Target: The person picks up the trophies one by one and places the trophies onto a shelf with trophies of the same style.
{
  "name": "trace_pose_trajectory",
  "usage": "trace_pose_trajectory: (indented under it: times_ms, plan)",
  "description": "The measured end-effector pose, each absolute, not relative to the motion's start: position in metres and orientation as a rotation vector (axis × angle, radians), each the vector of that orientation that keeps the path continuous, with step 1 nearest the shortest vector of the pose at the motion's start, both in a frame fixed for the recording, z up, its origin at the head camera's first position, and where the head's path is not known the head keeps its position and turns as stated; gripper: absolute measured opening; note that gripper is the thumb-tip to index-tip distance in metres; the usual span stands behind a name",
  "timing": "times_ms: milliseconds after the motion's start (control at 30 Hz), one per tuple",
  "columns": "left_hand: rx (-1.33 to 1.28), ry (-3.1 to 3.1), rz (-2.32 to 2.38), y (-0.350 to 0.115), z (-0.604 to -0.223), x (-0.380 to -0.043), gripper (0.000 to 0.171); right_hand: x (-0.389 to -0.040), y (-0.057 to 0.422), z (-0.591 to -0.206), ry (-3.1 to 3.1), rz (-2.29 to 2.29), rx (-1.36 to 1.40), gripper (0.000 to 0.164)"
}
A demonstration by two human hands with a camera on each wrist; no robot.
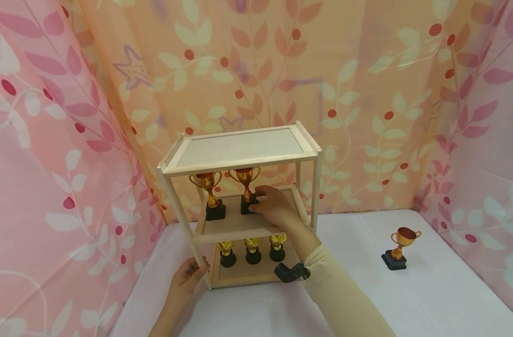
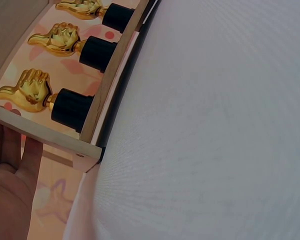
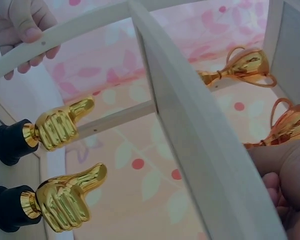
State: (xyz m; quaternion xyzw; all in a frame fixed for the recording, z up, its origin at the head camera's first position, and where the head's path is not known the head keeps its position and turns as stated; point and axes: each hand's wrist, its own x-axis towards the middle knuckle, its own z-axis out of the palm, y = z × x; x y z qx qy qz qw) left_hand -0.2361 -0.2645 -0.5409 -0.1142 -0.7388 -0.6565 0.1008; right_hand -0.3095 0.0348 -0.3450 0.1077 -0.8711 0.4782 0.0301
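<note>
A small wooden three-tier shelf [image 1: 248, 233] stands on the white-covered table. My left hand [image 1: 188, 277] holds its front left post [image 1: 181, 213] low down, thumb in front and fingers behind, as the right wrist view shows. On the middle tier, my right hand [image 1: 277, 206] grips the black base of a gold cup trophy [image 1: 246, 180] from the right. Another gold cup trophy [image 1: 210, 189] stands upright to the left of it. Three gold thumbs-up trophies [image 2: 32, 90] on round black bases line the bottom tier.
On the table to the right stands another gold cup trophy [image 1: 403, 241] with a square black base. The shelf's pale top panel [image 1: 239, 149] lies close above the cups. Floral curtains [image 1: 365, 93] enclose the back and both sides.
</note>
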Motion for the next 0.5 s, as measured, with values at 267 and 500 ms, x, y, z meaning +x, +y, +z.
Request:
trace_pose_trajectory:
  times_ms: [267,500]
  plan:
    - [-0.301,-2.207,-1.948,-0.263,-0.54,-0.233,0.034,-0.294,0.045,-0.346,-2.65,1.455,0.305,0.057]
    - [-0.299,-2.214,-1.942,-0.263,-0.538,-0.233,0.036,-0.28,0.053,-0.346,-2.55,1.361,0.422,0.047]
